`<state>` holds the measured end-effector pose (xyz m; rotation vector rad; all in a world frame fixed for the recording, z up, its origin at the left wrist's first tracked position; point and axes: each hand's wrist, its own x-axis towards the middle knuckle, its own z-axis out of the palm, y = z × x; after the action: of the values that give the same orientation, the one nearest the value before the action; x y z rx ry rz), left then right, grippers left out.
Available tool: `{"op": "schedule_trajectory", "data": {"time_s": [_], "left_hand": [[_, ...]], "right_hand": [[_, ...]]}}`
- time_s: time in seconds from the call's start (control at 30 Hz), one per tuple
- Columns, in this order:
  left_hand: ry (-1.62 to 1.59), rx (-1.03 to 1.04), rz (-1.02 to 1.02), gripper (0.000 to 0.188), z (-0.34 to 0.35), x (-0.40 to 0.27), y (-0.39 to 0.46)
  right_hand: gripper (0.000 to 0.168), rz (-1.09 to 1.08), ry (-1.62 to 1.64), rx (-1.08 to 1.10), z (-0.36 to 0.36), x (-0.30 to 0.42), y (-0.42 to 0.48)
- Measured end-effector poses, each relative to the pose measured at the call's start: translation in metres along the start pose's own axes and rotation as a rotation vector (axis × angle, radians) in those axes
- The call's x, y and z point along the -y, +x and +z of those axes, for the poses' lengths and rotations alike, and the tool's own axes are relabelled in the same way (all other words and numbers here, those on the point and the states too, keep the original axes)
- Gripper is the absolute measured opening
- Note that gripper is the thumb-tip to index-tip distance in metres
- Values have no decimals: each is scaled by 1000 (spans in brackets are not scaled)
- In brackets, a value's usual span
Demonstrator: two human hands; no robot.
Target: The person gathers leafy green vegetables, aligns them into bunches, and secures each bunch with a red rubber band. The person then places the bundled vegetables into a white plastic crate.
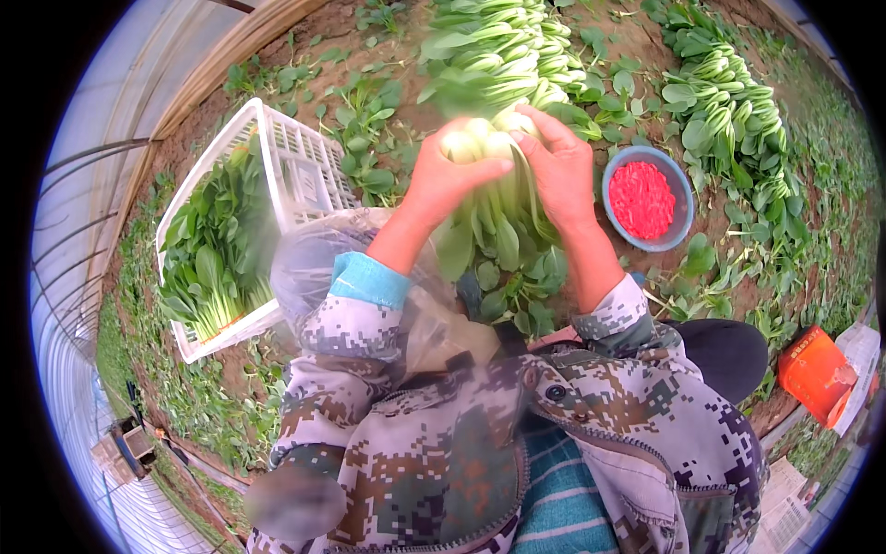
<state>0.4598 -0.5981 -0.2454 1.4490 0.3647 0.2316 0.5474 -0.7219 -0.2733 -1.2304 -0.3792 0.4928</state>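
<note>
A bunch of leafy greens with pale stalks, like bok choy (502,201), is held between my two hands, its stalk bases away from me and its leaves hanging towards me. Around its left side my left hand (457,170) is closed, the thumb across the stalks. My right hand (557,166) grips the right side near the bases, thumb and fingers at one pale stalk. Just beyond the hands lies a long row of the same greens (509,55) on the soil. A blue-grey bowl (609,201) of red strips or bands (642,199) stands right of my right hand.
At the left a white plastic crate (304,159) holds banded bunches of greens (214,242). Another row of greens (727,104) lies at the upper right. An orange container (817,374) stands at the lower right. Clear plastic sheeting (325,256) covers part of my lap. Loose plants are scattered over the soil.
</note>
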Motion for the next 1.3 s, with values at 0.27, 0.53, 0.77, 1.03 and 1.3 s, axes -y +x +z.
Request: {"op": "schedule_trajectory", "data": {"time_s": [0.27,0.53,0.77,1.03,1.3], "left_hand": [[-143,-118,82,36,2,10,2],[-286,-125,101,36,3,6,-3],[-360,-127,63,35,3,0,0],[-415,37,85,44,-1,10,4],[-495,203,-29,57,8,-5,-7]], "right_hand": [[50,-9,92,70,11,11,-7],[76,-336,-451,187,12,23,-13],[70,-264,-416,88,5,19,-10],[54,-73,-108,315,-7,44,-12],[55,-492,-483,138,-1,24,-13]]}}
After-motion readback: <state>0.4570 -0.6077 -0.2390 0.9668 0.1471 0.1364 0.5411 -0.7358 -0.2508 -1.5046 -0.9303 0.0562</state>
